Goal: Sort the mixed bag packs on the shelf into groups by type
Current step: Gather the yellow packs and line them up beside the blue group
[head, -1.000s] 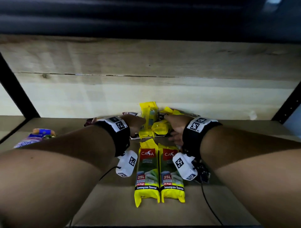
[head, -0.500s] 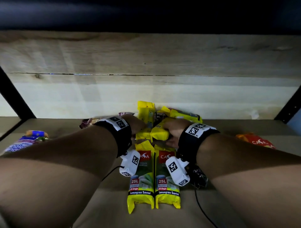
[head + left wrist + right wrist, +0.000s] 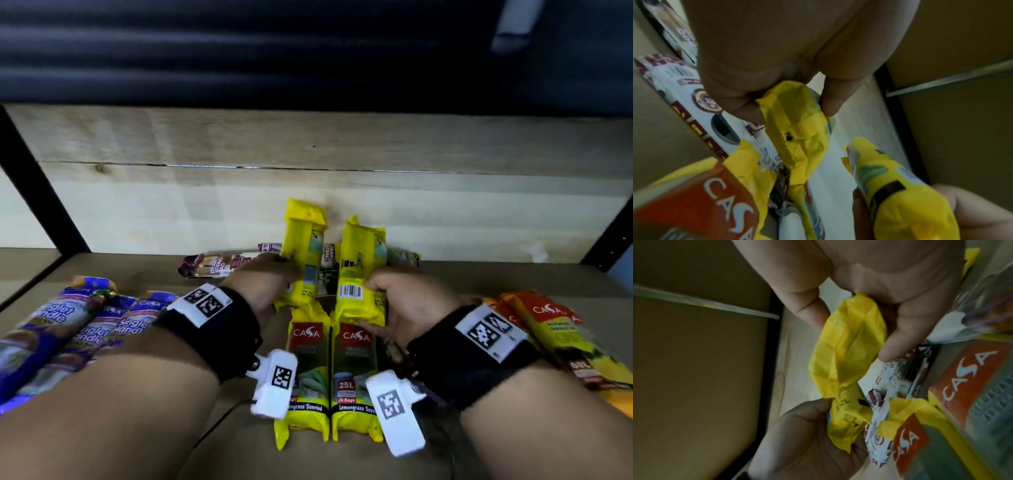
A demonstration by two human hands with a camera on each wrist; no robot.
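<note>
My left hand grips a yellow bag pack and holds it upright above the shelf. My right hand grips a second yellow pack the same way, barcode side facing me. In the left wrist view my fingers curl round the left yellow pack; in the right wrist view my fingers curl round the right yellow pack. Two yellow 25L packs lie side by side below my hands. White and maroon draw-string packs lie behind.
Several purple single-handle packs lie at the left. Orange and yellow packs lie at the right. A wooden back board closes the shelf behind, with black frame posts at both sides.
Both hands have lifted their yellow packs off the pile and turned them upright. The head view has dropped, bringing the purple packs and the orange packs into view.
</note>
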